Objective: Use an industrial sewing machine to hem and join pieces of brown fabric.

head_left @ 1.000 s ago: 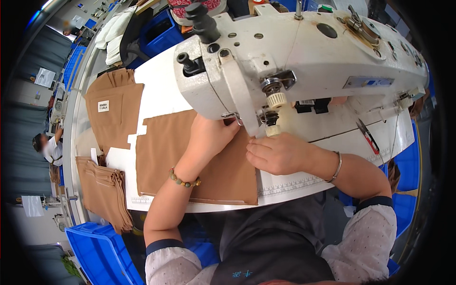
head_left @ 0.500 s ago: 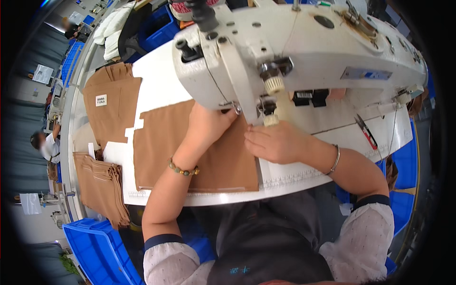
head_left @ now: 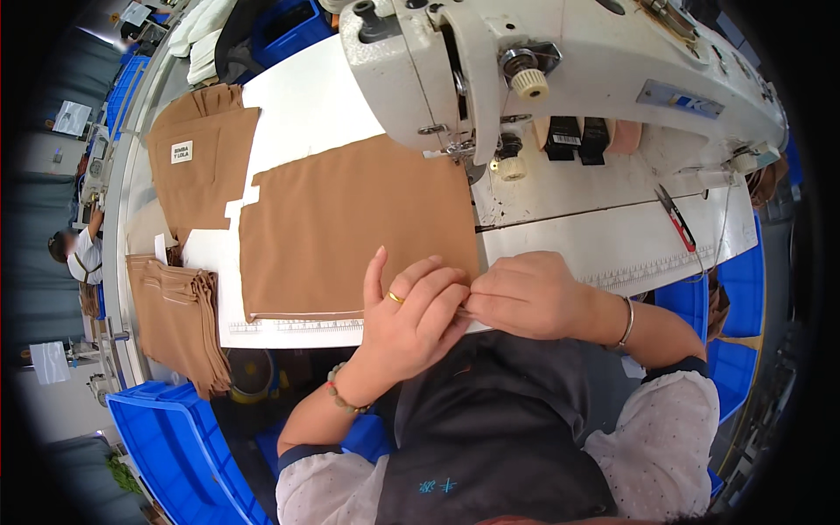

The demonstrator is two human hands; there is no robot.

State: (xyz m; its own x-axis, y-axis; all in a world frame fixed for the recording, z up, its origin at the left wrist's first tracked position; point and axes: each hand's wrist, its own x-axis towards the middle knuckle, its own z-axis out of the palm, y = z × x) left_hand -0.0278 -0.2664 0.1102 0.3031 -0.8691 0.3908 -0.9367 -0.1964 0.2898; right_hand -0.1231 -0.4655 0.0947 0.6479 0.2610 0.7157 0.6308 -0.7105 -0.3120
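Note:
A square brown fabric panel (head_left: pixel 341 219) lies flat on the white table of the sewing machine (head_left: pixel 402 79), its far right corner at the presser foot (head_left: pixel 459 149). My left hand (head_left: pixel 416 315), fingers curled, meets my right hand (head_left: pixel 525 293) at the panel's near right corner, below the needle area. Both have their fingertips pinched on that corner, which is mostly hidden by the fingers. A stack of brown pieces (head_left: pixel 171 319) hangs at the table's left edge, with pieces bearing a patch pocket and label (head_left: pixel 197 171) behind it.
Snips (head_left: pixel 675 219) lie on the right by the ruler-marked edge. Two black boxes (head_left: pixel 577 140) sit under the machine arm. Blue bins stand lower left (head_left: pixel 175 455), right (head_left: pixel 735 367) and behind (head_left: pixel 289 39). A co-worker (head_left: pixel 79 249) sits at a machine on the far left.
My left hand has left the presser foot and come down toward the near edge; my right hand has moved down with it. The panel's fabric now shows up to the foot.

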